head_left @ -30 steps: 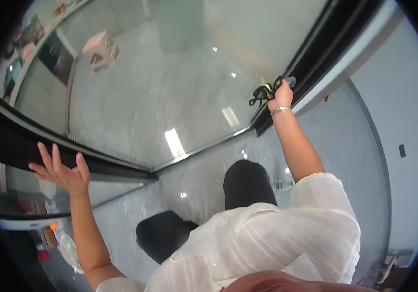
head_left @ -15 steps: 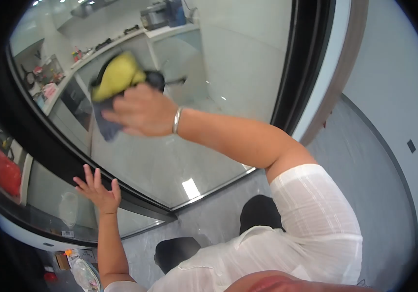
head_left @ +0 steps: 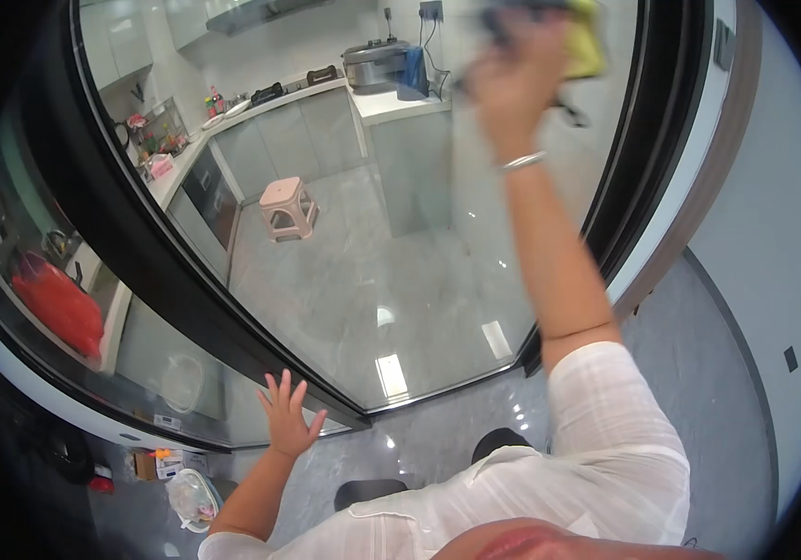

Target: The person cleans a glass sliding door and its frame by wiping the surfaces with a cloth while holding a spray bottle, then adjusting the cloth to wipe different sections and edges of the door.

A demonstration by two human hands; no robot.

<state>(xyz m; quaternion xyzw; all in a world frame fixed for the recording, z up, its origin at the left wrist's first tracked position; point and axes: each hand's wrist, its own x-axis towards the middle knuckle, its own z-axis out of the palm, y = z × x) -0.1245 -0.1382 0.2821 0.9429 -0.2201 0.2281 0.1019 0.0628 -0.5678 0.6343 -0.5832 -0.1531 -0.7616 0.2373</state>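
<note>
My right hand (head_left: 520, 79) is raised high against the upper part of a glass door panel (head_left: 372, 308), its fingers closed on a yellow and dark cloth (head_left: 585, 37). Motion blurs both the hand and the cloth, and a dark strap dangles beside them. Low on the left, my left hand (head_left: 290, 413) has its fingers spread at the black door frame (head_left: 204, 322). Nothing is held in it.
Through the glass are a pink stool (head_left: 288, 207), a counter (head_left: 405, 105) with a steel cooker (head_left: 374, 65), and a red bag (head_left: 58, 303). A lined bin (head_left: 191, 499) and small boxes (head_left: 169, 462) stand on the floor at lower left.
My right hand went from the right door edge across the glass to the left, then up and right with the cloth. My left hand appears lower and further right, and the view has tilted up.
</note>
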